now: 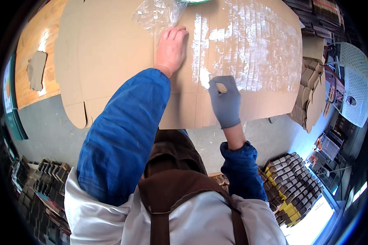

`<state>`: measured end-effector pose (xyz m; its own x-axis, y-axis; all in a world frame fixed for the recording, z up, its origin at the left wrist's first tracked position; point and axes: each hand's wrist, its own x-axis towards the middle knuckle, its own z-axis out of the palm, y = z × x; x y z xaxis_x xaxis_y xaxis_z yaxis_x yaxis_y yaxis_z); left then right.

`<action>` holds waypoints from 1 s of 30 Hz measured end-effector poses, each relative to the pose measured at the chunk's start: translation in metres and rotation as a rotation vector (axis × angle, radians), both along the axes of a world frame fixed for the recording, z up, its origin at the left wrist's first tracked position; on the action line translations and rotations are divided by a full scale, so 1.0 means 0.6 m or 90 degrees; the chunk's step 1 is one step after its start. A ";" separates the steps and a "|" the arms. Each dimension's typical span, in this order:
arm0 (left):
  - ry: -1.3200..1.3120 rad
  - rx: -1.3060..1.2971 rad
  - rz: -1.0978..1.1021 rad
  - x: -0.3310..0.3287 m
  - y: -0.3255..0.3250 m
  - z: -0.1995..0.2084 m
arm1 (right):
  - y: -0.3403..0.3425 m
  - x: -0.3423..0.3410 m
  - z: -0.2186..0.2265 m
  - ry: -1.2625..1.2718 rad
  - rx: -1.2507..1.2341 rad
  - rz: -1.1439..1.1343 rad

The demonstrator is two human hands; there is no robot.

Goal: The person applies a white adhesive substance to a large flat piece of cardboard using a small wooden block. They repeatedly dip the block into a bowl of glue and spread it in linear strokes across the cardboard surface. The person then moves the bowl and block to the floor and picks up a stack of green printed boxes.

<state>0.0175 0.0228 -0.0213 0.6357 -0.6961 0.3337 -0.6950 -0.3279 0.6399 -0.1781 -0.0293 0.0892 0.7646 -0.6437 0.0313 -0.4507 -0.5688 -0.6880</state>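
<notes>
Cardboard sheet [118, 61]: big, flat, under both hands and reaching well past them on either side.
Left hand [170, 49]: bare, palm down on the sheet, fingers close together. Tips right at the clear plastic [155, 16]; can't tell from here if they pinch it.
Right hand [226, 98]: grey glove, curled round a wooden handle [221, 87]. Working end hidden, can't say what it is.
White coating [257, 49]: streaky, mostly ahead of and right of the gloved hand. Shiny; I'd guess wet and slick.
Sheet handling: should be light for its size, stiff along the flat, likely to bend at the creases. Coated side may soften. I'd grip the bare edges left of the left hand, off the white.
Handle: looks small and rigid; full-fist hold suits it.
Plastic: thin, floppy, probably slippery.
Desk [34, 32]: wood top, far left of the left hand, torn cardboard piece [37, 71] on it. What carries the sheet is hidden.
Floor [49, 122]: grey, both sides below the hands.
Room: folded cardboard [313, 90] and a perforated white panel [355, 81] right of the glove; stacked pieces [294, 183] behind it.
</notes>
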 end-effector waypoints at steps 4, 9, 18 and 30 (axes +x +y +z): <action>-0.010 0.003 0.009 0.001 0.003 -0.007 | -0.010 -0.006 0.034 0.047 0.026 0.079; -0.018 -0.006 0.005 0.004 0.002 -0.007 | -0.047 -0.003 0.038 0.110 -0.005 0.120; -0.011 0.010 0.002 0.000 0.000 -0.006 | -0.054 0.007 0.058 0.124 0.051 0.187; -0.023 0.004 0.004 0.003 0.001 -0.007 | -0.042 0.014 0.050 0.160 0.081 0.282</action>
<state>0.0194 0.0236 -0.0256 0.6273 -0.6946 0.3523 -0.7157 -0.3358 0.6123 -0.1696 -0.0545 0.1190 0.9382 -0.2446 -0.2449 -0.3461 -0.6615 -0.6653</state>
